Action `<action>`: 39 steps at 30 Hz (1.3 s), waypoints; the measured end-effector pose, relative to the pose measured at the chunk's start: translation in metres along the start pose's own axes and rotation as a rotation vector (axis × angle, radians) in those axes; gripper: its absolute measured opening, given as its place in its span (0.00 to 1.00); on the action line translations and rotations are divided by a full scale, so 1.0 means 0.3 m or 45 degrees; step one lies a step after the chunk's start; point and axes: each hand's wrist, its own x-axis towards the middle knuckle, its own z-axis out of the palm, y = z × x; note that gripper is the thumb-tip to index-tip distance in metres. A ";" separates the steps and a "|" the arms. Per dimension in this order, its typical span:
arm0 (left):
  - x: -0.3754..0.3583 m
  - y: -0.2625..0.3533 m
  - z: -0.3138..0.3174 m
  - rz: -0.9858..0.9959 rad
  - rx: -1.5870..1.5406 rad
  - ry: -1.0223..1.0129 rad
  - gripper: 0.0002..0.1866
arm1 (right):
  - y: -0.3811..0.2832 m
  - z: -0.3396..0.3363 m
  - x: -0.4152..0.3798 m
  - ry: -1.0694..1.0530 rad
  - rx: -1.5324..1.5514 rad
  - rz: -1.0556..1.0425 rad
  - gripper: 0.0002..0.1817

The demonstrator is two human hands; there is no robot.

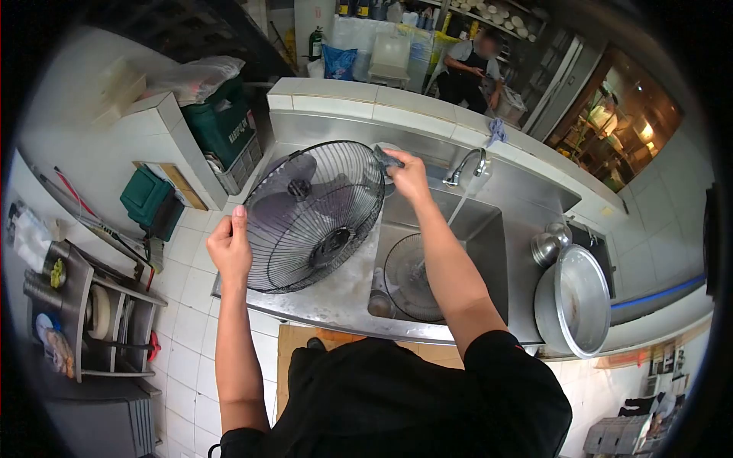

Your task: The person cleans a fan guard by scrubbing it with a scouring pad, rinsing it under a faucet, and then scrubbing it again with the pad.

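My left hand (230, 246) grips the left rim of a black wire fan cover (336, 195), which is tilted above the steel counter (336, 296). Purple-grey fan blades (279, 210) show through its wires. At the cover's upper right edge, my right hand (407, 174) is closed on a dark scrubbing pad (388, 159). Water runs from the curved faucet (467, 162) into the sink (485, 259). A second round wire cover (412, 275) lies in the sink, with a small metal cup (381, 304) near its left side.
A large metal basin (584, 301) and smaller metal pots (547, 248) stand right of the sink. A white tiled ledge (412, 107) runs behind the counter. Beyond it, a person (467, 72) sits. Green bins (149, 195) and a metal shelf unit (114, 366) are at the left.
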 end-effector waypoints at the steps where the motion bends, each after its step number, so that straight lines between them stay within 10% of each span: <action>1: 0.004 -0.022 -0.020 -0.046 -0.059 -0.020 0.31 | -0.030 -0.005 -0.005 -0.002 0.003 -0.005 0.28; 7: 0.095 0.016 -0.117 -0.363 0.261 -0.335 0.24 | -0.087 -0.014 -0.016 -0.155 0.219 -0.043 0.26; 10: 0.090 0.148 -0.042 0.012 0.313 -0.223 0.28 | -0.180 -0.035 -0.041 -0.412 0.198 0.180 0.26; 18: 0.098 0.205 0.032 -0.182 0.625 -0.187 0.39 | -0.231 -0.052 -0.035 0.058 -0.564 -0.429 0.23; 25: 0.062 0.280 0.102 -0.020 0.639 -0.243 0.38 | -0.576 0.005 -0.068 -0.047 -0.336 -0.965 0.23; 39: 0.094 0.207 0.087 -0.048 0.597 -0.176 0.40 | -0.216 -0.032 -0.037 0.200 -0.546 -0.633 0.23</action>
